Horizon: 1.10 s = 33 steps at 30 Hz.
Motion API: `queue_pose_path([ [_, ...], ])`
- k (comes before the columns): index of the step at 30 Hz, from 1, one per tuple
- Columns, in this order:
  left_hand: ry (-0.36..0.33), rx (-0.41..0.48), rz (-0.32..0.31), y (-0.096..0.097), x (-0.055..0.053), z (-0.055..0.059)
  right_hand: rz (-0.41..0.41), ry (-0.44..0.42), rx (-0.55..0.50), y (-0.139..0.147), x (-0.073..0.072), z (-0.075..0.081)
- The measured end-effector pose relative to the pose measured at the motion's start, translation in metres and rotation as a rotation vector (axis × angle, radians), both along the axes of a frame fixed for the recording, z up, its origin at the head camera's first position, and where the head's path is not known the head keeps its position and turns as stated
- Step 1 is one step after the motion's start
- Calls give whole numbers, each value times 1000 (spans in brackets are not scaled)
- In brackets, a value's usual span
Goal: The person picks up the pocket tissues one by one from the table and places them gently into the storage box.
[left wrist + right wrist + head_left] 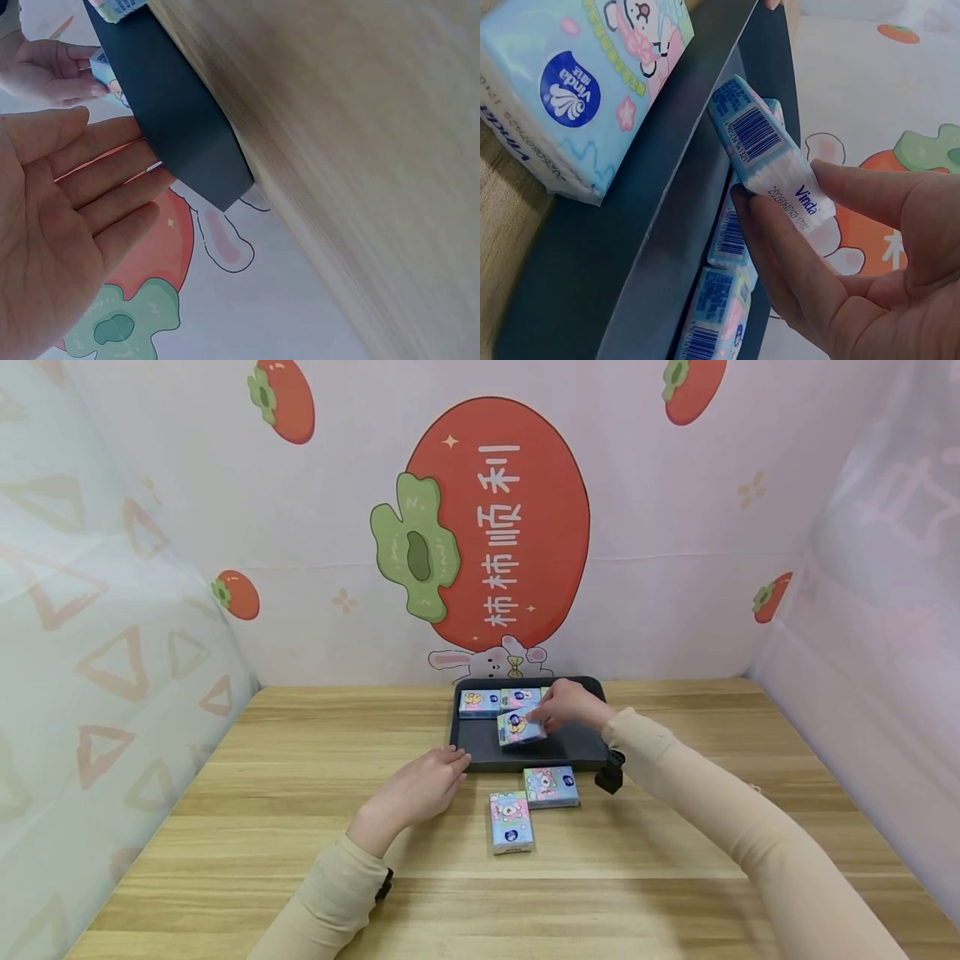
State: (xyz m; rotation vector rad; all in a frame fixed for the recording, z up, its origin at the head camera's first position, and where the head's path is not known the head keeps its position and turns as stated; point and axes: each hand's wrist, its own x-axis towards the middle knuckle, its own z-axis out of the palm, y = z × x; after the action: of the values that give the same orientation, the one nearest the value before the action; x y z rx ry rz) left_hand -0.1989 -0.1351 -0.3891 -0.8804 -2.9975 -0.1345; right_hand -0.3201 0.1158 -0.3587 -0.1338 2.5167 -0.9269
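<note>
My right hand [572, 703] pinches a small pack of tissues [776, 154] between thumb and fingers, tilted over the dark tray [480, 747]. In the right wrist view its white end with the brand name faces the camera. Along the tray's back wall lie a tissue pack with a yellow picture [480, 703] and another beside it [520, 697]; a further one is mostly hidden behind my right hand. My left hand [420, 785] rests with fingers straight, fingertips at the tray's front left corner. The left wrist view shows the palm [56, 217] facing the camera.
Two tissue packs lie on the wooden table [300, 810] in front of the tray: one crosswise [551, 786] near its front rim, one lengthwise [512, 821] closer to me. A patterned cloth backdrop [337, 510] stands right behind the tray, with cloth on both sides.
</note>
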Motion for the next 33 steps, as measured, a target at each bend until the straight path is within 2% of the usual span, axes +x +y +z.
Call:
queue_pose_path([
  [11, 3, -8, -4, 1, 0, 0, -36, 3, 8, -7, -9, -5],
  [19, -2, -12, -1, 1, 0, 0, -97, -22, -12, -10, -17, -12],
  [33, 1, -7, -9, 1, 0, 0, -133, -62, -107, -15, -15, -11],
])
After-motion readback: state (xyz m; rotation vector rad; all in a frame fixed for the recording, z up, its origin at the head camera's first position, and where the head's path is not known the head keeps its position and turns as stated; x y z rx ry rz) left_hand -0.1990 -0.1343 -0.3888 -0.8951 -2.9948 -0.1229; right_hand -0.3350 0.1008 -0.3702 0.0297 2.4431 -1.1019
